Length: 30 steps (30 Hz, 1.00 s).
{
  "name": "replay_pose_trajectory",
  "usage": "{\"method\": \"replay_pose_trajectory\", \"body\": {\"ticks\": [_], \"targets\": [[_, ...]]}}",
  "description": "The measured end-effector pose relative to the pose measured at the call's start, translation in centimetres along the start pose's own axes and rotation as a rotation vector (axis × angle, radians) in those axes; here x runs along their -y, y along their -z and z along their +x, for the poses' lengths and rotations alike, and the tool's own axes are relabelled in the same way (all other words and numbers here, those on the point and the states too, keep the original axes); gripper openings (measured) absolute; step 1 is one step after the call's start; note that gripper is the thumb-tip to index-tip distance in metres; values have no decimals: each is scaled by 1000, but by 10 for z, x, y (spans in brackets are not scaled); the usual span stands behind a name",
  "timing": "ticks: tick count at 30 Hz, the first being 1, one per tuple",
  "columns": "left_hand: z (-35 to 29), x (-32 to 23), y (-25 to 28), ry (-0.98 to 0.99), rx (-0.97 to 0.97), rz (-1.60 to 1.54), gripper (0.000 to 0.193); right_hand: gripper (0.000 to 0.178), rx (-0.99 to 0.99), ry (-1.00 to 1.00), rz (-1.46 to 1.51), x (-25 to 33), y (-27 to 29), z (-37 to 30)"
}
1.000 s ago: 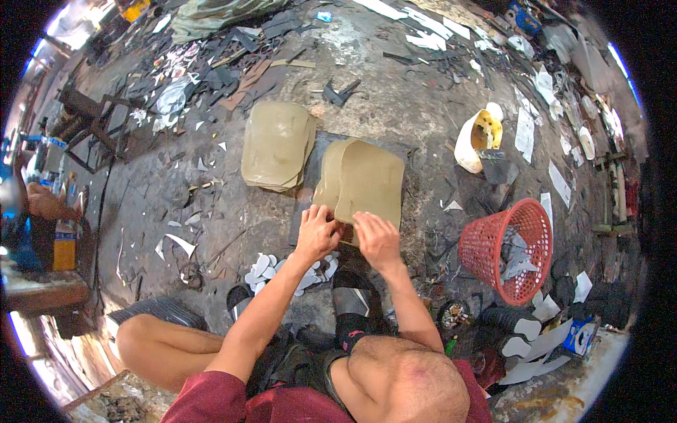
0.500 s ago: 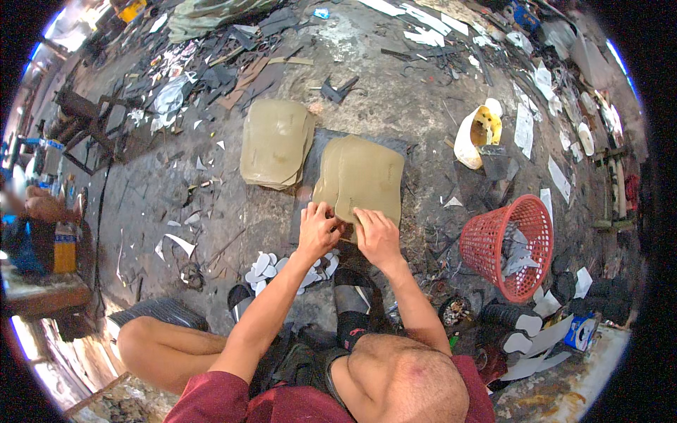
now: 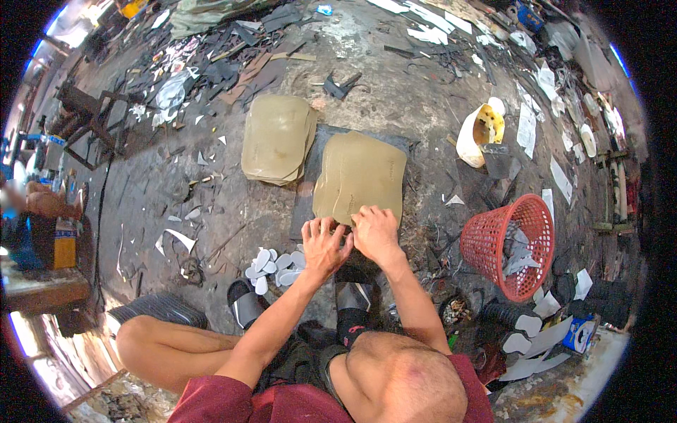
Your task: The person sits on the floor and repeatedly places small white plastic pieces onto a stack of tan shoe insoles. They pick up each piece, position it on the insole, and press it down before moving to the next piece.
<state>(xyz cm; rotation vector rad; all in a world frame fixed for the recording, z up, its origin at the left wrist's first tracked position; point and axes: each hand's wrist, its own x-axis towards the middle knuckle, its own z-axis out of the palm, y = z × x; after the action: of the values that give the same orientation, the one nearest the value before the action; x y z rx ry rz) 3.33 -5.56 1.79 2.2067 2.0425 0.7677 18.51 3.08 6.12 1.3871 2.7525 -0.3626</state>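
Olive sheets (image 3: 363,173) lie stacked on a dark board (image 3: 301,211), their near edge partly hidden by the left hand (image 3: 325,248), fingers half-spread, and right hand (image 3: 376,234), fingers curled; I cannot tell whether either grips.

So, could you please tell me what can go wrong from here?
The tan sheets being handled overlap unevenly, so the upper ones might slip sideways. The right hand is at their near edge; pressing hard there could bend it. The white oval pieces lie loose close to the left foot, which might scatter them.
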Motion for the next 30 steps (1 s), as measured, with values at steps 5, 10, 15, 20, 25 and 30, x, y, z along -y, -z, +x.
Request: {"method": "replay_pose_trajectory", "body": {"ticks": [5, 10, 15, 20, 25, 30], "targets": [[-3, -4, -2, 9, -36, -1, 38, 23, -134, -85, -5, 9, -18, -4], [4, -3, 4, 89, -125, -181, 33, 22, -143, -71, -64, 6, -11, 1], [21, 7, 5, -26, 130, -103, 48, 30, 27, -46, 372, -29, -7, -5], [20, 6, 7, -138, 238, 71, 56, 62, -560, -623, 447, -58, -36, -12], [60, 18, 8, 63, 235, -269, 50, 62, -539, -517, 795, -41, -32, -16], [81, 20, 33, 833, 451, -1241, 37, 76, -830, -381, 1596, -24, 17, -22]]}}
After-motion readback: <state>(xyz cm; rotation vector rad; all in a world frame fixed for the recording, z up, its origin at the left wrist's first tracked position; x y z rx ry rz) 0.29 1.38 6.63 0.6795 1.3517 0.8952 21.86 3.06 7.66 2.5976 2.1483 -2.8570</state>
